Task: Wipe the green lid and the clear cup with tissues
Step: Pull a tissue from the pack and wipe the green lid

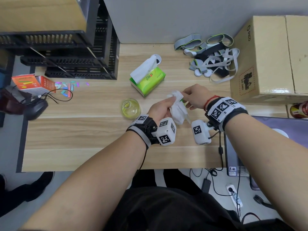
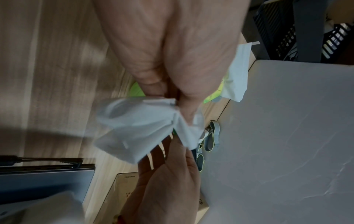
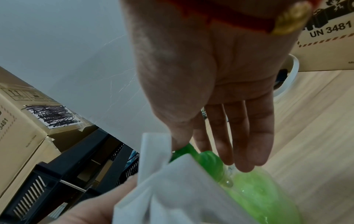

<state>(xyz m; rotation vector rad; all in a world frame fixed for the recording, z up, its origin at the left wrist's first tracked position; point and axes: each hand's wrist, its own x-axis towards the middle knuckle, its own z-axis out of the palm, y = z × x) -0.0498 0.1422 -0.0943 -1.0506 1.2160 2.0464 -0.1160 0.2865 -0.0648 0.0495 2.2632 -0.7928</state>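
Note:
My left hand (image 1: 164, 105) grips a crumpled white tissue (image 1: 177, 109) just above the middle of the wooden table (image 1: 83, 130). The tissue is wrapped over the green lid (image 1: 182, 101), of which only a sliver shows in the head view. My right hand (image 1: 186, 99) pinches the lid (image 3: 201, 156) between thumb and fingers, with the tissue (image 3: 172, 189) pressed against it. In the left wrist view the left hand (image 2: 172, 94) bunches the tissue (image 2: 138, 127) above the right hand (image 2: 168, 181). The clear cup (image 1: 130, 108), tinted yellow-green, stands untouched left of both hands.
A green tissue box (image 1: 147, 79) with a sheet sticking out sits behind the hands. A pile of grey straps (image 1: 211, 57) and a cardboard box (image 1: 266, 60) fill the back right. Black crates (image 1: 75, 64), an orange box (image 1: 33, 82) and a mouse (image 1: 35, 108) are on the left.

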